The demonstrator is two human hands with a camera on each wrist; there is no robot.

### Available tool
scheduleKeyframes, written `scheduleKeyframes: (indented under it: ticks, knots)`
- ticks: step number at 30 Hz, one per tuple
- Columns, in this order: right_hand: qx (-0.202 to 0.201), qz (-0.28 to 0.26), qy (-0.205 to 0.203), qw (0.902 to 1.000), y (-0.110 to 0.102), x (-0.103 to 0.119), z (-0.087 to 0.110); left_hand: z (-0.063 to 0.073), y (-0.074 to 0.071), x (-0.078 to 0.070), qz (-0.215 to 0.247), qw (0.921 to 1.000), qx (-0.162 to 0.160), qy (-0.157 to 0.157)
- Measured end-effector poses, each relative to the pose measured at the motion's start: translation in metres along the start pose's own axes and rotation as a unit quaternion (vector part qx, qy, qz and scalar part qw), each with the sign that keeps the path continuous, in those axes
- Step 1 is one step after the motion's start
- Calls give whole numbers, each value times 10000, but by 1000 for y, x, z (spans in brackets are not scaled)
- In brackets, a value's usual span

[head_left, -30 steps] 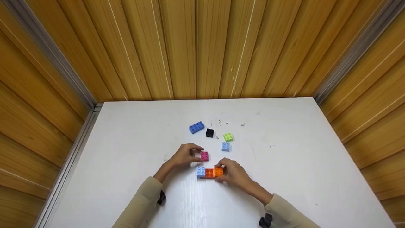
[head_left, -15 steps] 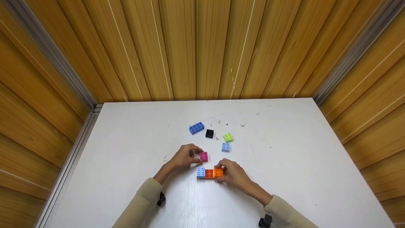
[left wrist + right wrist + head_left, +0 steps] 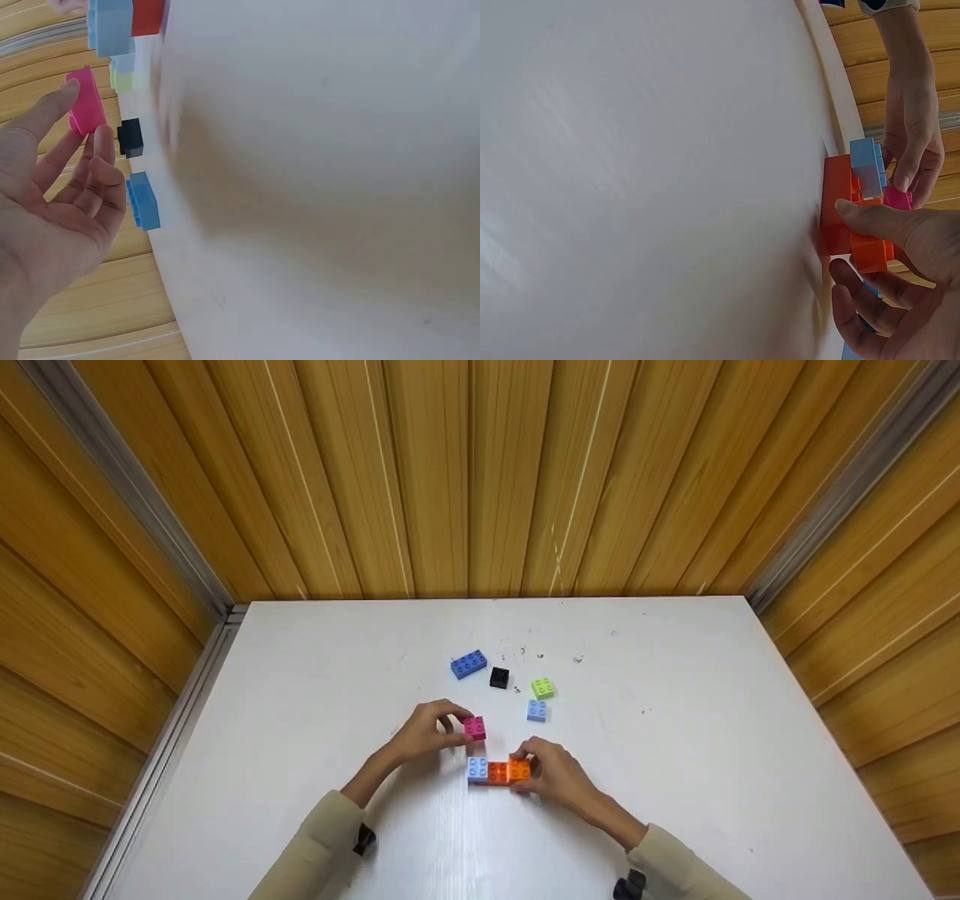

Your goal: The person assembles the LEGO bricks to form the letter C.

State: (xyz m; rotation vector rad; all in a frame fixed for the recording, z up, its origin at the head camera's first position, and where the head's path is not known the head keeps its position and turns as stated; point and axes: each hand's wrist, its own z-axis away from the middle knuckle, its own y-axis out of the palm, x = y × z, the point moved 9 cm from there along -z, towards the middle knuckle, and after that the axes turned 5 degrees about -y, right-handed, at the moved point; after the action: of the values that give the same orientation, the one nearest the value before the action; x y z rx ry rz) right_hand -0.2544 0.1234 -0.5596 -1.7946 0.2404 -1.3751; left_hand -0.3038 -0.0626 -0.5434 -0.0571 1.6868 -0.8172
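With your left hand (image 3: 427, 735) you are pinching the pink brick (image 3: 474, 727), which is now hanging slightly more toward 9 o'clock than half a second ago and looking raised off the table (image 3: 675, 772); you are probably carrying it rather than sliding it. It is sitting at 12 o'clock from the stacked light-blue brick (image 3: 478, 769), apart from it. Your right hand (image 3: 559, 771) is keeping its grip on the orange brick (image 3: 519, 769), at the 3 o'clock end of the red base (image 3: 497, 773). Farther out, the loose light-blue brick (image 3: 536, 711) and lime brick (image 3: 542, 688) are lying toward 1 o'clock, the black brick (image 3: 499, 678) at 12 and the long blue brick (image 3: 469, 664) toward 11, all staying put.
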Motion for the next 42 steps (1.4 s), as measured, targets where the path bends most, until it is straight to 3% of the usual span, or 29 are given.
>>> scheduleKeyframes:
  ticks: [6, 12, 20, 25, 42]
  knots:
    - [69, -118, 10, 9999, 0, 0, -1, 11, -3, -4, 6, 9998, 193, -90]
    - [65, -85, -28, 9999, 0, 0, -4, 19, -4, -8, 7, 9998, 175, -30]
    - [54, -174, -139, 9997, 0, 0, -5, 27, 5, -10, 158, 9996, 245, -31]
    - [49, -167, -214, 9996, 2, 1, -5, 32, 10, -13, 63, 9995, 300, 124]
    - [-60, 5, -277, 9996, 1, 2, -5, 38, 22, -13, -93, 9993, 290, 193]
